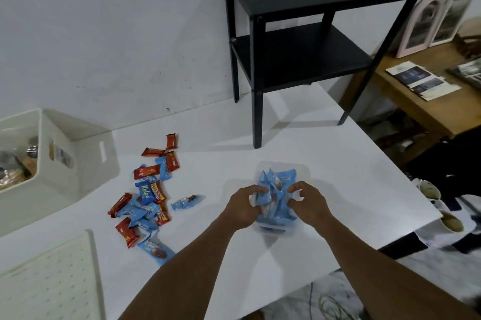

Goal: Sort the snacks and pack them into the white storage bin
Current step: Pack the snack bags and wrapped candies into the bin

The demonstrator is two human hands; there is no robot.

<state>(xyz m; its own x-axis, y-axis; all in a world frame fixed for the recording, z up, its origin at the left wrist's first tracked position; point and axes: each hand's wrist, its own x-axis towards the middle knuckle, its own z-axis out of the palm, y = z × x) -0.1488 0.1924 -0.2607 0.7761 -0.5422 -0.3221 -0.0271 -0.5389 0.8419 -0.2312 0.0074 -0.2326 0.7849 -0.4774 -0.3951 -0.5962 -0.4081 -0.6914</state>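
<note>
A clear plastic container [299,168] sits on the white table [325,153], filled with several light blue snack packets [283,179]. My left hand [242,206] grips the packets at the container's left side. My right hand [309,202] pinches packets at its right side. A loose pile of red and blue snack packets [145,194] lies to the left, with one single blue packet [186,202] between the pile and the container. The white storage bin [78,153] stands at the far left, with some items inside.
A black two-shelf side table [307,41] stands on the far part of the table. A white perforated lid [49,280] lies at the near left. The table's right edge drops off to a wooden bench [416,108] with papers and frames.
</note>
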